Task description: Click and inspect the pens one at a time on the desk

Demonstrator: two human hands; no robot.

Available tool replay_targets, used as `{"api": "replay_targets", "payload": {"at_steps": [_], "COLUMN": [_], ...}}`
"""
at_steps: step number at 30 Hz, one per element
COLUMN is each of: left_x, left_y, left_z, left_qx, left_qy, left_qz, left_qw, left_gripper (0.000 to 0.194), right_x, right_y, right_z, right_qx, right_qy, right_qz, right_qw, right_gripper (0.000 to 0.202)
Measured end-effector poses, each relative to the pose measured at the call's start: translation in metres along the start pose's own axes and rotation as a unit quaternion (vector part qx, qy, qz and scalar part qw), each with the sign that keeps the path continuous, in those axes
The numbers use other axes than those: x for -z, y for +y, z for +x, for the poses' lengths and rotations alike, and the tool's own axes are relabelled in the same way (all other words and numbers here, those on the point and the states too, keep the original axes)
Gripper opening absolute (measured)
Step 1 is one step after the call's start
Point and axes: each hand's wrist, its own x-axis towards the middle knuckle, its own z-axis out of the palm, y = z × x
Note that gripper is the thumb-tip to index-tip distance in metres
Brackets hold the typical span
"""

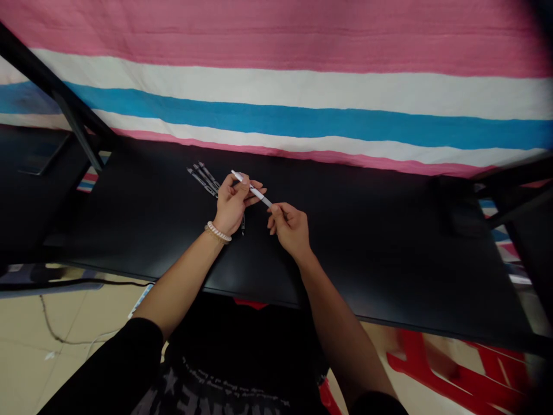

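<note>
A slim white pen [258,193] is held at a slant above the black table [367,253]. My left hand [233,199] pinches its upper part between thumb and fingers, with the tip of the pen pointing up and left past the thumb. My right hand [291,225] is closed on the greyish lower end. On the table, partly behind my left hand, lie several dark pens with clear parts [203,177]. A thin piece of something similar shows just below that hand, mostly hidden.
A striped pink, white and blue cloth [302,121] hangs along the table's far edge. Black metal frame bars [78,121] stand at the left, with others at the right. Red plastic stools [458,374] are below right, and cables [56,334] lie on the floor at left.
</note>
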Motion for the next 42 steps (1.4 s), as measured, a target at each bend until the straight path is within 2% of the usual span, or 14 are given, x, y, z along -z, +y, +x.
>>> {"api": "replay_targets", "payload": {"at_steps": [2,5,7,12,17,20,23,27,30,34,36,38,40,42], "left_x": [-0.002,0.001,0.008,0.029,0.042,0.056,0.078,0.104,0.110,0.100,0.092,0.080,0.066,0.050], "left_y": [0.006,0.021,0.032,0.054,0.072,0.082,0.084,0.068,0.052,0.041,0.039,0.035,0.029,0.022], "left_z": [0.000,0.001,0.002,0.003,0.002,0.007,0.018,0.035,0.038,0.033,0.031,0.028,0.022,0.014], "left_qx": [0.027,0.081,0.089,0.059,-0.018,-0.059,-0.084,-0.124,-0.177,-0.179,-0.202,-0.237,-0.226,-0.144], "left_qy": [-0.002,0.014,0.036,0.055,0.074,0.117,0.204,0.350,0.370,0.383,0.377,0.321,0.214,0.089], "left_qz": [-0.056,-0.143,-0.173,-0.202,-0.195,-0.160,-0.103,0.062,0.213,0.282,0.294,0.291,0.251,0.181], "left_qw": [0.998,0.986,0.980,0.976,0.978,0.978,0.970,0.927,0.887,0.861,0.855,0.870,0.916,0.969], "left_gripper": [0.014,0.044,0.059,0.060,0.056,0.054,0.057,0.041,0.050,0.042,0.029,0.019,0.020,0.030], "right_x": [-0.001,-0.004,-0.004,-0.004,-0.006,-0.007,-0.009,-0.016,-0.020,-0.019,-0.017,-0.016,-0.016,-0.016], "right_y": [-0.001,-0.001,-0.001,0.001,0.004,0.002,-0.004,-0.006,-0.003,0.005,0.009,0.011,0.012,0.011], "right_z": [0.000,0.001,0.001,0.001,0.000,-0.004,-0.009,-0.010,-0.008,-0.003,-0.001,0.001,0.003,0.004], "right_qx": [0.010,0.044,0.051,0.058,0.085,0.131,0.198,0.252,0.227,0.175,0.140,0.100,0.069,0.049], "right_qy": [-0.021,-0.020,-0.016,-0.029,-0.042,-0.068,-0.119,-0.172,-0.145,-0.077,-0.028,0.021,0.044,0.035], "right_qz": [0.003,-0.014,-0.019,-0.037,-0.094,-0.173,-0.289,-0.398,-0.405,-0.322,-0.238,-0.138,-0.044,0.029], "right_qw": [1.000,0.999,0.998,0.997,0.991,0.974,0.929,0.865,0.874,0.927,0.961,0.985,0.996,0.998], "right_gripper": [0.043,0.042,0.041,0.036,0.031,0.034,0.041,0.038,0.025,0.013,0.014,0.020,0.026,0.029]}}
